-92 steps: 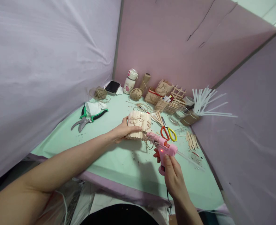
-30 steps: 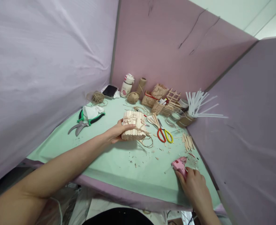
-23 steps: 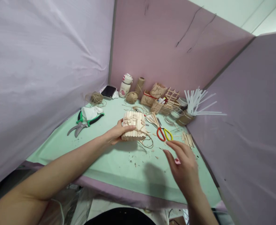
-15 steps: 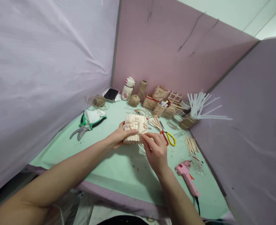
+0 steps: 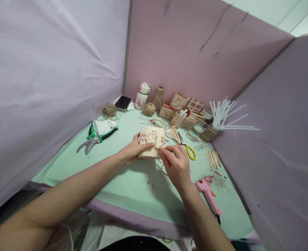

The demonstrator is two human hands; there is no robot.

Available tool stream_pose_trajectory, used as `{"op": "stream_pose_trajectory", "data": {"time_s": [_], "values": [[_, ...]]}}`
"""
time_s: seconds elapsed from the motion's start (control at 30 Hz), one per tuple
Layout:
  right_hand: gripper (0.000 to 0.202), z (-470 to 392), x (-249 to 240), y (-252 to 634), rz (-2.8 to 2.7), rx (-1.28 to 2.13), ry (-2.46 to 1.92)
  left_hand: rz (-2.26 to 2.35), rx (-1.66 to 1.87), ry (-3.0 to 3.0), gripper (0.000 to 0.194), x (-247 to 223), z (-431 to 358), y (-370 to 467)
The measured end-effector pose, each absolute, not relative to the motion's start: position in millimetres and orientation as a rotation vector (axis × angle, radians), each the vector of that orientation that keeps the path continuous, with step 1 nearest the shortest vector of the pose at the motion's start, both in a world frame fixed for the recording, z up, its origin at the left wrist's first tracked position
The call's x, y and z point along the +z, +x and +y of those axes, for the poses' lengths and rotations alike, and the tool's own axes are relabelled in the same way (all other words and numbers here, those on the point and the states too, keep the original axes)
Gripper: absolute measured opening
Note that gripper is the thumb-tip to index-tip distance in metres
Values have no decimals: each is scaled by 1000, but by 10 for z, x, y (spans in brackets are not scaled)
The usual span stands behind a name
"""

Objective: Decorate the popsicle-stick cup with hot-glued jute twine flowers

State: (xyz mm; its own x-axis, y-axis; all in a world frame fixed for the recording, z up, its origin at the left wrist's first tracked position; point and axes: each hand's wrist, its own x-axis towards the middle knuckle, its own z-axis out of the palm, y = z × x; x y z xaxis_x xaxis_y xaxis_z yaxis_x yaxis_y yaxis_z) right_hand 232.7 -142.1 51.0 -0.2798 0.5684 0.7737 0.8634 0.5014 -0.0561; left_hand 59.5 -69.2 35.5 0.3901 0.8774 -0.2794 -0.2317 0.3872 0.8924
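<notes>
My left hand (image 5: 134,150) is closed around the left side of a craft-stick box (image 5: 150,153), its thumb lying across the front. Pale upright sticks make up the box, with small wooden flower shapes on the face toward me. At the box's lower right front, my right hand (image 5: 176,162) pinches a thin length of twine (image 5: 162,169), whose loose loop hangs below the fingers. The pinched end is mostly hidden by the fingertips. Just beyond my right hand lie yellow-and-red-handled scissors (image 5: 191,152).
A pink glue gun (image 5: 208,195) lies at right, near wooden sticks (image 5: 213,158). Green-handled pruning shears (image 5: 93,141) rest at left. Along the back stand a bottle (image 5: 142,97), a twine ball (image 5: 149,109), craft-stick containers (image 5: 178,101), a glass bowl (image 5: 198,129) and white glue sticks (image 5: 223,113).
My right hand has drawn slightly right, away from the box, with the twine in its fingertips. The left hand keeps its hold on the box. The view has shifted a little.
</notes>
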Motion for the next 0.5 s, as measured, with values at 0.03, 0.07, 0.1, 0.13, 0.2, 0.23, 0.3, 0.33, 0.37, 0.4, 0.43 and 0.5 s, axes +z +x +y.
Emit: {"op": "stream_pose_trajectory", "data": {"time_s": [0.03, 0.07, 0.1, 0.13, 0.2, 0.23, 0.3, 0.33, 0.37, 0.4, 0.43, 0.5], "values": [[13, -1418, 511, 2335, -1986, -489, -1180, 878, 844, 891, 111, 347, -690, 596], [14, -1415, 513, 2343, -1993, -488, -1184, 871, 848, 894, 112, 339, -688, 598], [15, -1412, 515, 2351, -2003, -487, -1186, 866, 851, 895, 112, 333, -686, 599], [16, -1409, 516, 2359, -2016, -485, -1186, 864, 854, 894, 111, 329, -685, 600], [19, -1405, 520, 2373, -2049, -487, -1175, 862, 851, 891, 110, 329, -682, 600], [21, -1404, 522, 2379, -2068, -493, -1164, 864, 850, 887, 110, 331, -681, 601], [23, -1406, 529, 2386, -2106, -516, -1144, 871, 848, 886, 110, 336, -681, 603], [23, -1409, 535, 2387, -2122, -528, -1139, 873, 851, 886, 110, 338, -681, 605], [23, -1414, 542, 2387, -2137, -538, -1138, 875, 854, 888, 110, 339, -680, 607], [23, -1419, 551, 2385, -2151, -547, -1138, 877, 858, 888, 110, 339, -681, 609], [24, -1426, 561, 2383, -2166, -555, -1140, 875, 860, 886, 110, 338, -681, 609], [26, -1437, 578, 2379, -2193, -573, -1143, 866, 863, 879, 111, 337, -681, 607]]}}
